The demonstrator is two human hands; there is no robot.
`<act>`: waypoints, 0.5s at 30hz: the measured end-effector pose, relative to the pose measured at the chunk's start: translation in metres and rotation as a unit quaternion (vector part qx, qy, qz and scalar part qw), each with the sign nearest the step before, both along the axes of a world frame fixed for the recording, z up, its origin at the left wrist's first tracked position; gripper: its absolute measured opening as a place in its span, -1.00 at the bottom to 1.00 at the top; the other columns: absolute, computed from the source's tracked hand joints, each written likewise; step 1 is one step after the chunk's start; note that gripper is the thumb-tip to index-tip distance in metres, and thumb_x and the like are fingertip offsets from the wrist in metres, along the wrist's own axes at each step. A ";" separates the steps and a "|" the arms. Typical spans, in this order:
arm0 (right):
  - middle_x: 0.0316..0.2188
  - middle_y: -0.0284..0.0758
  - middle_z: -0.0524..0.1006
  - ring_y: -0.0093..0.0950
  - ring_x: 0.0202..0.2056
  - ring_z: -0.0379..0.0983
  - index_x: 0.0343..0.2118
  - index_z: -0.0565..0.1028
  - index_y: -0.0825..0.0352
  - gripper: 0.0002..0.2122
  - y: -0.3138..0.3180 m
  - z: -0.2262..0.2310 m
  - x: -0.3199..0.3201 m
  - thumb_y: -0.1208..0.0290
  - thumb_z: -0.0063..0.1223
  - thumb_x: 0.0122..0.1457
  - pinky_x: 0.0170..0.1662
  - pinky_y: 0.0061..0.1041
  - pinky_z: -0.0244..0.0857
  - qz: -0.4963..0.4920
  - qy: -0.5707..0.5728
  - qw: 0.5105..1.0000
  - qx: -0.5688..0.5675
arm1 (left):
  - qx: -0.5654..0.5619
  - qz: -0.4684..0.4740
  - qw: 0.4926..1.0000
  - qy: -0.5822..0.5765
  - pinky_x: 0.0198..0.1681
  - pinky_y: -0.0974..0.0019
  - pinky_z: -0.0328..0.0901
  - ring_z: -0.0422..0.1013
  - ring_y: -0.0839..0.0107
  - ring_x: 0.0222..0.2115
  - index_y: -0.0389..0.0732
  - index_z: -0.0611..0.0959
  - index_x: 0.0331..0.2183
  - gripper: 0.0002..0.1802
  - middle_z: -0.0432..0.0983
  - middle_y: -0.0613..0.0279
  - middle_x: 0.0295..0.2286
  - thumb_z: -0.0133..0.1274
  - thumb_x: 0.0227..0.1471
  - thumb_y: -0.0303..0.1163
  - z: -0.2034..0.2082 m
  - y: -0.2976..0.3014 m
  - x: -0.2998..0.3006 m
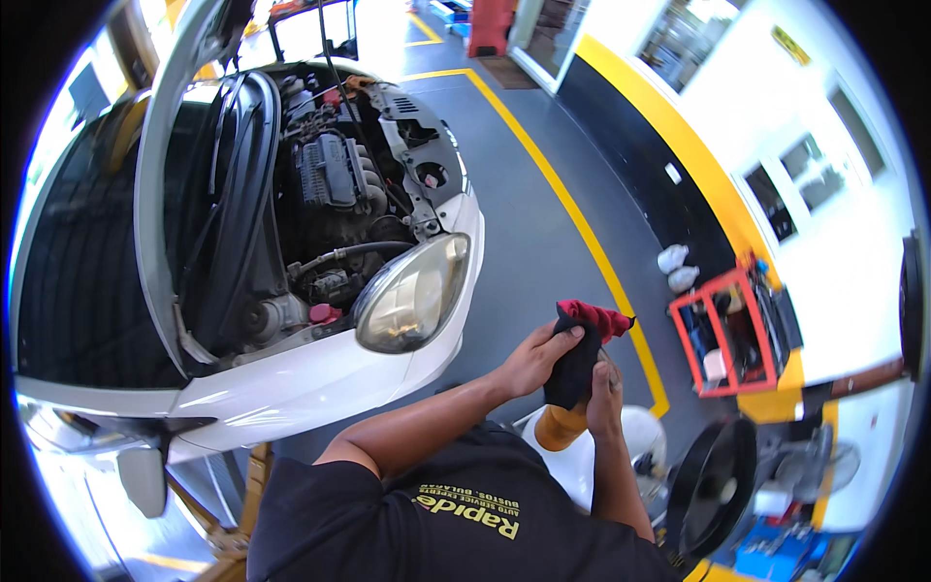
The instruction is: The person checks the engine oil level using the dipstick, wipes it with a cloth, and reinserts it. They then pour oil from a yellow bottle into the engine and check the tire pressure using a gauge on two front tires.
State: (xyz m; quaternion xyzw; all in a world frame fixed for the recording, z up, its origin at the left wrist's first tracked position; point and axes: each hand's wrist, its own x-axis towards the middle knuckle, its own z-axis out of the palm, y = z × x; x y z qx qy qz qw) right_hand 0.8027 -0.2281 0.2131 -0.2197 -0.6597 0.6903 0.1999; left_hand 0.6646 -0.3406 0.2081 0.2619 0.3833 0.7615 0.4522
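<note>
Standing in a car workshop, the person I am guiding from afar is holding a black and red cloth (572, 371) out in front of a dark T-shirt (378, 532). The left hand (536, 361) is clamping the cloth's black part, its thumb lying across the top, while a dark red fold is sticking out beyond the fingers toward the right. The right hand (606, 396) is curling up along the cloth's other side; I am not managing to tell whether it is closing fully on anything. Just under the cloth, an orange-tan object (560, 427) is showing, its kind staying unclear to me.

To the left, a white car (291, 393) is standing with its hood (150, 194) raised, exposing the engine (335, 175) behind a clouded headlight (417, 296). A yellow line (545, 170) is running along the gray floor (514, 262) past the hands. On the right, a red-framed cart (737, 390) is standing near two white containers (672, 257), and a caged fan (842, 466) is sitting farther down.
</note>
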 end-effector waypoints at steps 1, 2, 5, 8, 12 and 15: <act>-0.14 -0.35 0.58 -0.60 -0.11 0.49 0.11 0.46 0.45 -0.58 0.024 0.000 -0.027 0.18 0.04 0.41 -0.01 -0.56 0.39 0.017 0.016 1.000 0.011 | 0.004 0.019 1.000 -0.018 0.02 0.37 0.34 0.43 0.56 -0.11 -0.25 0.57 0.04 -0.62 0.56 0.31 -0.14 -0.11 0.44 -0.18 -0.004 0.020 -0.019; -0.13 -0.37 0.57 -0.61 -0.11 0.48 0.07 0.50 0.46 -0.59 0.049 0.000 -0.055 0.17 0.05 0.40 -0.01 -0.56 0.38 0.040 -0.003 0.999 0.015 | 0.030 0.041 0.998 -0.030 0.02 0.37 0.34 0.43 0.56 -0.10 -0.25 0.57 0.04 -0.62 0.56 0.31 -0.13 -0.11 0.44 -0.18 -0.009 0.040 -0.042; -0.13 -0.37 0.57 -0.61 -0.13 0.47 0.04 0.52 0.45 -0.62 0.115 -0.011 -0.151 0.19 0.07 0.40 -0.02 -0.58 0.38 0.107 -0.010 0.994 0.001 | 0.035 0.123 0.989 -0.077 0.04 0.36 0.35 0.44 0.55 -0.08 -0.26 0.57 0.05 -0.62 0.56 0.30 -0.12 -0.12 0.44 -0.19 -0.029 0.094 -0.113; -0.18 -0.41 0.59 -0.67 -0.18 0.44 0.02 0.53 0.43 -0.65 0.171 -0.021 -0.256 0.22 0.11 0.39 -0.09 -0.62 0.35 0.202 -0.044 0.978 0.034 | -0.063 0.269 0.952 0.132 0.05 0.35 0.35 0.44 0.54 -0.07 -0.26 0.56 0.06 -0.61 0.55 0.29 -0.11 -0.15 0.45 -0.20 -0.042 0.131 -0.192; -0.34 -0.49 0.54 -0.73 -0.27 0.41 0.00 0.55 0.41 -0.67 0.213 -0.015 -0.360 0.23 0.13 0.38 -0.18 -0.66 0.32 0.327 -0.090 0.940 0.038 | -0.044 0.364 0.930 -0.040 0.09 0.34 0.31 0.44 0.50 -0.05 -0.29 0.56 0.07 -0.60 0.55 0.24 -0.10 -0.19 0.46 -0.23 -0.045 0.160 -0.263; -0.39 -0.49 0.51 -0.71 -0.35 0.42 -0.01 0.57 0.40 -0.68 0.227 -0.015 -0.449 0.23 0.10 0.38 -0.25 -0.65 0.32 0.413 -0.138 0.900 0.033 | -0.286 0.571 0.756 0.147 0.10 0.33 0.30 0.44 0.46 -0.07 -0.32 0.62 -0.01 -0.57 0.56 0.15 -0.13 -0.19 0.45 -0.20 -0.065 0.157 -0.309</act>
